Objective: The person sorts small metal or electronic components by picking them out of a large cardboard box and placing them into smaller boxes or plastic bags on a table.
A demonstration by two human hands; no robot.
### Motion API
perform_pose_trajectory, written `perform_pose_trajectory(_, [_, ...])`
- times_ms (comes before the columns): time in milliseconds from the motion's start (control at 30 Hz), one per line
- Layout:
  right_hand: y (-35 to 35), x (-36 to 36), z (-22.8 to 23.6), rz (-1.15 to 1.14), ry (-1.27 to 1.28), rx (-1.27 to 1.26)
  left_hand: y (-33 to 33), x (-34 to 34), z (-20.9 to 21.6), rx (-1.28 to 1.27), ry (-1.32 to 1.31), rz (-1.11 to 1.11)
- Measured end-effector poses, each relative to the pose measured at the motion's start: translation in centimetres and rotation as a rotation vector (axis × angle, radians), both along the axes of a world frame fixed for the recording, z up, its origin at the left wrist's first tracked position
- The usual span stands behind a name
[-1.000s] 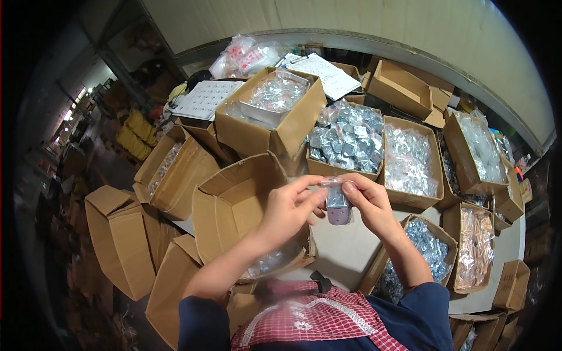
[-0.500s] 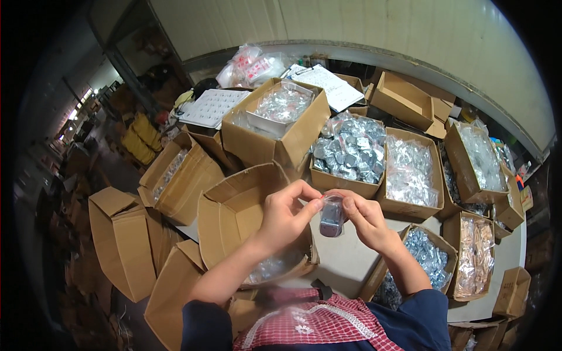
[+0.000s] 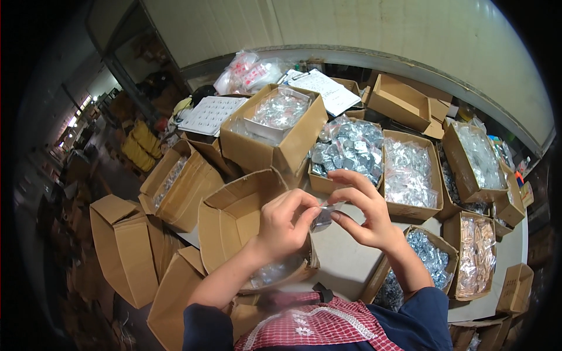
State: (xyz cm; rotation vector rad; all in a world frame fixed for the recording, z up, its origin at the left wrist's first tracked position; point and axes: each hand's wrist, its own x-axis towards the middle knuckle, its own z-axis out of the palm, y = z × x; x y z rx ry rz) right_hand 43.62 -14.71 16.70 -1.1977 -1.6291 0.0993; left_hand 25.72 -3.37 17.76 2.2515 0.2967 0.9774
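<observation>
My left hand (image 3: 287,225) pinches the top edge of a small clear plastic bag (image 3: 321,219) between thumb and forefinger. A dark grey part shows inside the bag, partly hidden by the fingers. Close at the bag's right side is my right hand (image 3: 366,212), its fingers curved and apart, with a gap between thumb and forefinger. Whether the right fingertips touch the bag's edge is hard to make out. Below and left of the hands stands an open cardboard box (image 3: 225,225) with some clear bags at its bottom.
Beyond the hands stand a box of bagged grey metal parts (image 3: 348,149), a box of flat clear packets (image 3: 410,169) and a taller carton (image 3: 275,134). More filled boxes (image 3: 430,257) are at the right. Papers on a clipboard (image 3: 328,90) lie at the back. Open cartons (image 3: 126,248) stand left.
The bag has tilted up, and its grey part shows less. My right hand has loosened from the bag's right side, its fingers lifting and spreading. My left hand still pinches the bag.
</observation>
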Motion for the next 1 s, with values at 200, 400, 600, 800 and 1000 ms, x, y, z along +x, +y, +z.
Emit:
perform_pose_trajectory(200, [0.5,1.7,0.2,0.079,-0.168,-0.106,0.1,0.0,-0.1,0.160,-0.029,-0.010])
perform_pose_trajectory(400, [0.1,0.7,0.7,0.201,0.105,-0.195,0.0,0.0,-0.7,0.133,-0.034,0.018])
perform_pose_trajectory(600, [-0.4,0.7,1.6,0.315,0.128,-0.140,0.0,0.0,-0.4,0.145,-0.034,0.005])
perform_pose_trajectory(800, [0.6,0.2,-0.8,0.169,0.180,-0.264,-0.5,0.0,0.2,0.146,-0.034,0.000])
perform_pose_trajectory(1000, [0.8,-0.3,-0.8,0.128,0.062,-0.127,-0.1,0.5,-0.3,0.222,-0.055,-0.024])
